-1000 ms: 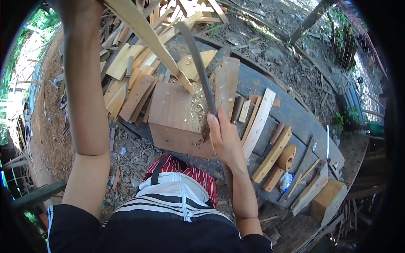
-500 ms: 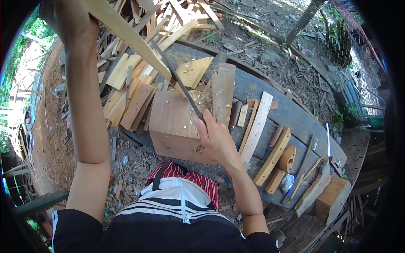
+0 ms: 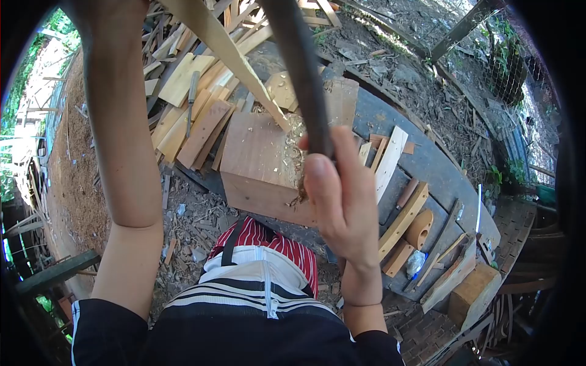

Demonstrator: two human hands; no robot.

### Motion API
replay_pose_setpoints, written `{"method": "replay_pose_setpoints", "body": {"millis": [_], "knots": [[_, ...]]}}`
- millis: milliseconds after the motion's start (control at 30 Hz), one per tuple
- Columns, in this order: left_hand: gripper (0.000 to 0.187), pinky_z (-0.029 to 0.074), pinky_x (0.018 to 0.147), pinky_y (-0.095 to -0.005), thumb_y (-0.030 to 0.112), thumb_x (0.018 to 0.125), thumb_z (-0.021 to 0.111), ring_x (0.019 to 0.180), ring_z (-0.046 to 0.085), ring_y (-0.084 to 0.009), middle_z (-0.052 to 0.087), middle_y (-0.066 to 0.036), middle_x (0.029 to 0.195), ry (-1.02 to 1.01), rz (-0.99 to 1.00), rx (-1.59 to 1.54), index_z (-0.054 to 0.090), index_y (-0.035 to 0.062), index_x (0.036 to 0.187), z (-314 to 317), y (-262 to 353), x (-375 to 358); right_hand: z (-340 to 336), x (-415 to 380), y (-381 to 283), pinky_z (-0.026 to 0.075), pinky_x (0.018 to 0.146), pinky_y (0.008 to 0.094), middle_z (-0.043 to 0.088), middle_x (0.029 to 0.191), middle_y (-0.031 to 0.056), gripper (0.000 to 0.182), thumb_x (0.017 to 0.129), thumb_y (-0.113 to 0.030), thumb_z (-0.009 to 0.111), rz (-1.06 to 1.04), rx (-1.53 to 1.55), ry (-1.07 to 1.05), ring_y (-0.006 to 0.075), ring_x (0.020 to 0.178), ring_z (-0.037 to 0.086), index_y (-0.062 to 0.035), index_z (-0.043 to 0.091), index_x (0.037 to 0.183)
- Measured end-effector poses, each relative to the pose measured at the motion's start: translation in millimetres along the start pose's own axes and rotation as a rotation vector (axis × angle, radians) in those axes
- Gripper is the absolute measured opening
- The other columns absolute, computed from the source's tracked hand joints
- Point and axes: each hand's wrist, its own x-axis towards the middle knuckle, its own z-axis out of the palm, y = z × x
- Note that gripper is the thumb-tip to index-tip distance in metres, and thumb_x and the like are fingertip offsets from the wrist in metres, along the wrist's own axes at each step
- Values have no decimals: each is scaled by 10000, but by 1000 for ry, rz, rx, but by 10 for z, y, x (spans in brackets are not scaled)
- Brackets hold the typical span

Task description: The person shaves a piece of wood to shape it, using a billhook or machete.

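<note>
My left hand (image 3: 115, 15) is at the top left, cut off by the frame's edge. It grips the upper part of a long pale wooden piece (image 3: 229, 58), which tapers downward. The tip of that piece rests on a large wooden block (image 3: 251, 146) strewn with chips. My right hand (image 3: 345, 195) is closed around a long dark machete (image 3: 300, 73), raised up toward the camera in front of the block. The machete's handle is mostly hidden in my fingers. Blade and wooden piece are apart.
A dark low table (image 3: 381, 119) carries a pale board (image 3: 390, 161), a drilled wooden strip (image 3: 403, 221), a rounded wooden piece with a hole (image 3: 419, 229) and a chisel-like tool (image 3: 191, 100). Wood offcuts are heaped behind. A square timber block (image 3: 473, 293) stands at the right.
My right hand has lifted the machete up and away from the wooden piece, bringing it nearer the camera. The wooden piece's tip has shifted right and down on the block. The view has turned slightly.
</note>
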Motion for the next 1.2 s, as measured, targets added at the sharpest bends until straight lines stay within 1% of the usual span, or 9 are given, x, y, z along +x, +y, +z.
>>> {"method": "replay_pose_setpoints", "body": {"millis": [100,300,367,433,533,600,700,1033,1200], "knots": [[572,398,391,-156,508,862,641,465,448,-21,449,70,614,-27,0,28,565,45,1189,23,123,0,21,-11,-17,452,557,451,561,634,232,228,979,-202,492,-179,-38,185,435,628,606,-14,478,1107],[586,373,413,-169,512,883,608,481,415,-28,460,55,634,-254,-165,-174,549,31,1214,-266,-144,170,288,-37,782,431,602,536,593,718,296,283,996,-274,447,274,-291,8,486,714,602,-10,471,1094],[630,344,374,-152,548,886,577,447,388,-32,461,52,629,-43,111,54,541,10,1210,-8,-53,28,168,10,767,422,639,548,583,704,307,325,1007,-317,413,250,-202,-39,505,733,590,-12,464,1106],[601,329,354,-148,559,877,583,410,376,-41,454,58,609,185,-39,4,562,10,1121,289,432,-95,123,22,740,408,672,547,575,728,318,336,1010,-329,407,315,-194,-62,534,767,563,-8,456,1098],[576,374,375,-153,556,868,601,425,402,-38,462,60,615,-80,-25,-82,565,30,1102,171,211,-133,129,-59,884,440,540,471,562,637,229,346,1018,-361,395,313,-96,-73,420,577,593,-27,465,1071],[576,391,376,-151,536,870,610,425,412,-34,461,60,613,-12,13,-63,553,24,1126,196,-2,-79,89,-27,942,340,358,254,452,557,31,367,1025,-410,389,467,494,-196,88,387,440,-53,475,1005],[579,419,381,-144,502,868,628,433,440,-26,462,59,619,-52,48,-17,530,16,1168,133,73,-27,22,11,1009,323,328,216,406,582,-15,356,1023,-423,368,471,626,-258,42,392,392,-87,484,1036],[659,434,364,-143,526,875,604,439,462,-26,464,65,648,-78,-110,8,488,-3,1251,113,54,20,-43,-55,117,448,517,422,555,645,196,201,970,-180,492,-190,39,232,379,538,602,-10,484,1076],[792,413,354,-157,582,861,579,427,410,-44,423,59,615,17,-12,-8,425,-13,1361,234,329,-171,244,45,910,442,567,518,570,641,226,279,999,-267,429,188,-281,34,490,634,594,-3,479,1072]]}}
